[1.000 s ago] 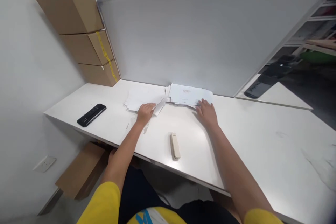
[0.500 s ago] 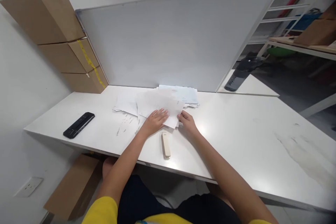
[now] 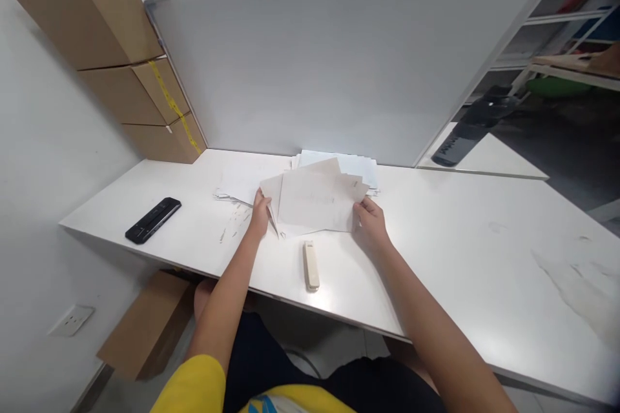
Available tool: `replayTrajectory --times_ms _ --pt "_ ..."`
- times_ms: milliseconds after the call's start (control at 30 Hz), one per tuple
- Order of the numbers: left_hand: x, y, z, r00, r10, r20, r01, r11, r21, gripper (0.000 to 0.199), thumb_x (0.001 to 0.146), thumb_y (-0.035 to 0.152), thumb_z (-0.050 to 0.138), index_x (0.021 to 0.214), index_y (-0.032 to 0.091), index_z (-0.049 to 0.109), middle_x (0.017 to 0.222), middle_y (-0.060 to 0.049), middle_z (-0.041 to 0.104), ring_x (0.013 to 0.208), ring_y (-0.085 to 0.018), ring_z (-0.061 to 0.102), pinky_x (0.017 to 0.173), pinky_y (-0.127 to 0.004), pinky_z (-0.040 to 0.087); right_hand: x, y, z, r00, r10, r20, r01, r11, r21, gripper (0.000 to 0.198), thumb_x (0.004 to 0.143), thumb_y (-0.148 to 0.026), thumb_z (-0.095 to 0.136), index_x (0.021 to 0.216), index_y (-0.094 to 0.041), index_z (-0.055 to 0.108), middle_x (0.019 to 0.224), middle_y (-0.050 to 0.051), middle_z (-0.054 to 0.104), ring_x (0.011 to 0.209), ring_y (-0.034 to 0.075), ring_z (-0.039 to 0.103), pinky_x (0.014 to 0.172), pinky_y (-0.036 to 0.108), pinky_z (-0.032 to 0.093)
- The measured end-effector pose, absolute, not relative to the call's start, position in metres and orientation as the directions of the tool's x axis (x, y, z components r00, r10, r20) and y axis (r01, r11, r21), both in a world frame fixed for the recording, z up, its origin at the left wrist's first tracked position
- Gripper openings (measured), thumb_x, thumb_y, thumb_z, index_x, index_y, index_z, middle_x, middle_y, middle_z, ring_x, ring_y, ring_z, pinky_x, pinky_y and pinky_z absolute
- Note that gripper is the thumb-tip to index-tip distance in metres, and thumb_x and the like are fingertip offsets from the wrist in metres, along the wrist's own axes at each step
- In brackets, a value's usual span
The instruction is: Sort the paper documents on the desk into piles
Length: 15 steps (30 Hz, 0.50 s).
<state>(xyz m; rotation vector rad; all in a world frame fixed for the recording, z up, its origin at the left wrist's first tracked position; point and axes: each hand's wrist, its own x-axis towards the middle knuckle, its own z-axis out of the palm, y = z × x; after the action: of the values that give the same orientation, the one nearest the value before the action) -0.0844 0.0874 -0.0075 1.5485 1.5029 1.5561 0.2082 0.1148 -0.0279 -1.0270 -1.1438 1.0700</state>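
Several loose paper sheets (image 3: 314, 200), fanned unevenly, are held between my two hands over the middle of the white table. My left hand (image 3: 260, 211) is closed on their left edge, thumb over the paper. At the right edge, my right hand (image 3: 372, 218) pinches the sheets. A cream stapler (image 3: 310, 266) lies on the table just in front of the papers. Behind them, against the whiteboard, rests a stack of papers (image 3: 363, 168). Another paper pile (image 3: 235, 184) lies to the left, partly hidden by the held sheets.
A black phone (image 3: 153, 220) lies at the table's left. Stacked cardboard boxes (image 3: 165, 113) stand at the back left beside the whiteboard (image 3: 329, 71). At the back right, a dark bottle (image 3: 469, 129) stands on a white surface. Another cardboard box (image 3: 145, 326) is below the table.
My left hand has moved from lying flat on the sheets to gripping their left edge. The sheets are now lifted and spread between both hands. The view has shifted slightly.
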Motion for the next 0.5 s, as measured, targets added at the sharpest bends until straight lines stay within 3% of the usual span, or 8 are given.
replayTrajectory --times_ms 100,167,333,433,500 --pt "-0.086 0.088 -0.006 -0.341 0.922 0.181 -0.029 -0.203 0.979 0.043 0.090 0.052 0.056 0.108 0.014 0.065 0.103 -0.013 0.075 0.106 -0.027 0.071 0.095 -0.042 0.056 0.209 0.116 -0.033 0.094 0.982 0.165 -0.082 0.173 -0.982 0.018 0.074 -0.033 0.063 0.086 -0.021 0.070 0.082 0.000 0.067 0.079 0.018 0.058 0.073 0.030 0.044" --pt "-0.085 0.086 -0.004 -0.407 0.903 0.137 -0.105 -0.195 0.975 0.048 0.083 0.062 0.063 0.095 0.016 0.065 0.090 -0.009 0.075 0.100 -0.026 0.071 0.092 -0.040 0.056 0.212 0.120 -0.039 0.113 0.984 0.140 -0.077 0.149 -0.986 0.022 0.073 -0.034 0.064 0.090 -0.021 0.071 0.086 0.001 0.070 0.082 0.020 0.060 0.074 0.031 0.045" --pt "-0.094 0.090 -0.003 -0.662 0.736 0.140 -0.072 -0.248 0.966 0.051 0.083 0.069 0.059 0.089 0.018 0.061 0.084 -0.006 0.071 0.091 -0.022 0.071 0.085 -0.035 0.058 0.227 0.131 -0.051 0.177 0.981 0.075 -0.105 0.094 -0.990 0.027 0.069 -0.031 0.065 0.092 -0.020 0.073 0.085 0.002 0.070 0.079 0.020 0.061 0.070 0.031 0.046" --pt "-0.108 0.093 -0.001 -0.778 0.596 0.199 0.082 -0.217 0.973 0.052 0.092 0.068 0.043 0.098 0.020 0.063 0.097 -0.009 0.072 0.099 -0.022 0.070 0.086 -0.035 0.058 0.235 0.136 -0.052 0.234 0.970 0.070 -0.129 0.102 -0.986 0.021 0.065 -0.030 0.066 0.083 -0.020 0.071 0.077 0.001 0.066 0.071 0.017 0.057 0.063 0.028 0.043" --pt "-0.119 0.092 0.002 -0.781 0.570 0.257 0.195 -0.168 0.966 0.049 0.094 0.064 0.045 0.106 0.021 0.064 0.108 -0.011 0.072 0.111 -0.023 0.068 0.092 -0.036 0.056 0.238 0.136 -0.049 0.276 0.959 0.070 -0.138 0.111 -0.984 0.018 0.063 -0.029 0.066 0.078 -0.020 0.069 0.072 0.000 0.063 0.067 0.016 0.054 0.061 0.027 0.040"
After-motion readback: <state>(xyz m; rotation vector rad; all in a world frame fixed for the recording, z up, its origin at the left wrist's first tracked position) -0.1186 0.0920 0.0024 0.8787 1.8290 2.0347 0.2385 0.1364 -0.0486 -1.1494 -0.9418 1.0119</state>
